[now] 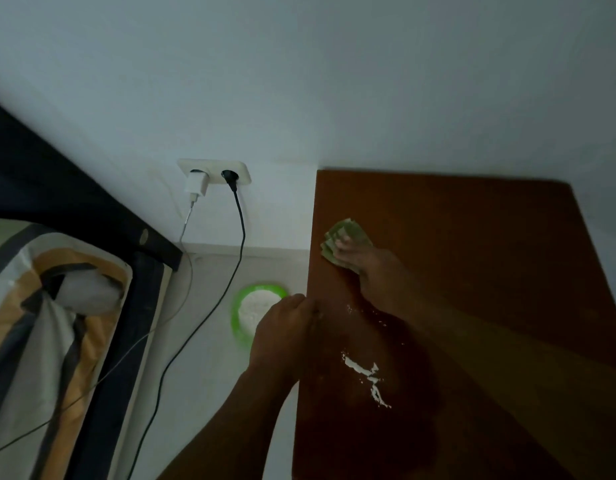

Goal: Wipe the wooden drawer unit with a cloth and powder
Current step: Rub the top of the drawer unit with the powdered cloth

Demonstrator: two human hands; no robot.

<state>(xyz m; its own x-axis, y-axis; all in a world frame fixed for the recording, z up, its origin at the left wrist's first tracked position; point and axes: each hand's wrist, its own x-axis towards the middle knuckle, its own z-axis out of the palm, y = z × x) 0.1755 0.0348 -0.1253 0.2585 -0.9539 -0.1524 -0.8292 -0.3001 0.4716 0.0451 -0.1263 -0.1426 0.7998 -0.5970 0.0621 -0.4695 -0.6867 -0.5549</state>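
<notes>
From the head view, one reddish-brown wooden drawer unit (472,254) stands against the pale wall, seen from above. On its top surface, toward the far left corner, lies one folded green cloth (349,228). The right hand (372,268) presses on it with fingers laid out over the fabric. The left hand (285,327) is at the unit's left edge with its fingers curled in; I cannot tell if they hold anything. One streak of white powder (363,372) lies on the surface near the unit's front left, with a few scattered flecks between it and the cloth.

On the floor just left of the unit sits one round green bowl (235,313) of white powder. Further left on the wall, one cream socket plate (216,166) holds two plugs, one white charger (196,183) and one black plug (229,175), each trailing one cable. Well left of the unit is one dark-framed bed (74,202) with striped bedding.
</notes>
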